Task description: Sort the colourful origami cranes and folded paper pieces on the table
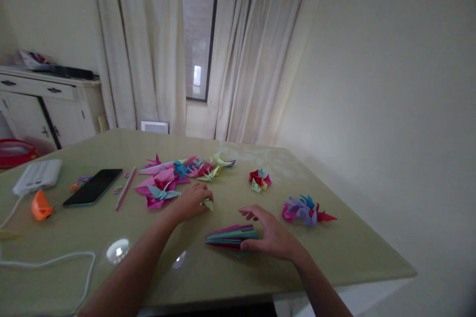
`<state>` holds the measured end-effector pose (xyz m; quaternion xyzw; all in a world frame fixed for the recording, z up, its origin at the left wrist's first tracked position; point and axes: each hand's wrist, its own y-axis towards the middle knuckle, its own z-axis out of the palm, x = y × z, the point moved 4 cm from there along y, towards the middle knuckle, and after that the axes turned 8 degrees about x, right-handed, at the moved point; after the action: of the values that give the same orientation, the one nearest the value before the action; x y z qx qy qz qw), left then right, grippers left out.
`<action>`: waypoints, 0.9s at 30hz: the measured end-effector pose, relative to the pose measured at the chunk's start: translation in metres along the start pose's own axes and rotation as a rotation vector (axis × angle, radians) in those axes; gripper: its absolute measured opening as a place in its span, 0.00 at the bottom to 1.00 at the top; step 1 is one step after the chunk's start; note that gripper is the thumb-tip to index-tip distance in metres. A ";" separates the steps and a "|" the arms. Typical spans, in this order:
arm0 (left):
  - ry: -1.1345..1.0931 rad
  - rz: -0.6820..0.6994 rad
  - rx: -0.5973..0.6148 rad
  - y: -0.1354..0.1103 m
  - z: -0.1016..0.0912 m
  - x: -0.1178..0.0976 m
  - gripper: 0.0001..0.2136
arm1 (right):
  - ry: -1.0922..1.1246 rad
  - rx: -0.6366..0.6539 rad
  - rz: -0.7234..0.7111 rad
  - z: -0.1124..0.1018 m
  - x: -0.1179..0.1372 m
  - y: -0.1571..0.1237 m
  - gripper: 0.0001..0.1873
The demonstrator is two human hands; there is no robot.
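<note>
My left hand [192, 202] is closed on a small pale green folded paper [208, 204], low over the table and just right of the origami pile. Most of that paper is hidden by my fingers. My right hand [273, 234] has its thumb and fingers spread apart at the right end of a stack of folded coloured paper [231, 236]. The thumb overlaps the stack's end; whether it touches cannot be made out. Beyond my left hand lie several origami cranes and folded pieces [163, 178] in pink, blue and pale green.
A small cluster of folded paper [259, 180] and purple, blue and red cranes [305, 210] lie to the right. Leftward are a pink pencil-like stick [126, 189], a phone [93, 187], an orange object [41, 206], a white device [37, 177] and a white cable [48, 259].
</note>
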<state>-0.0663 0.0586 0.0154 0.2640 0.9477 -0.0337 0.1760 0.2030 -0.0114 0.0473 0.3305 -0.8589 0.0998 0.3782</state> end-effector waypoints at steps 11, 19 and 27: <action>-0.557 -0.109 -0.464 -0.003 -0.037 0.025 0.16 | -0.064 0.072 -0.136 -0.004 -0.017 0.111 0.21; -0.182 -0.315 -0.426 -0.028 -0.061 0.044 0.11 | -0.172 0.273 -0.328 0.036 -0.018 0.142 0.25; 0.119 -0.490 -0.010 -0.031 -0.037 0.037 0.13 | -0.128 0.096 -0.168 0.032 -0.048 0.128 0.15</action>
<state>-0.1234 0.0555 0.0359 0.0269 0.9923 -0.0552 0.1077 0.1256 0.0963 0.0004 0.4248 -0.8448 0.0877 0.3133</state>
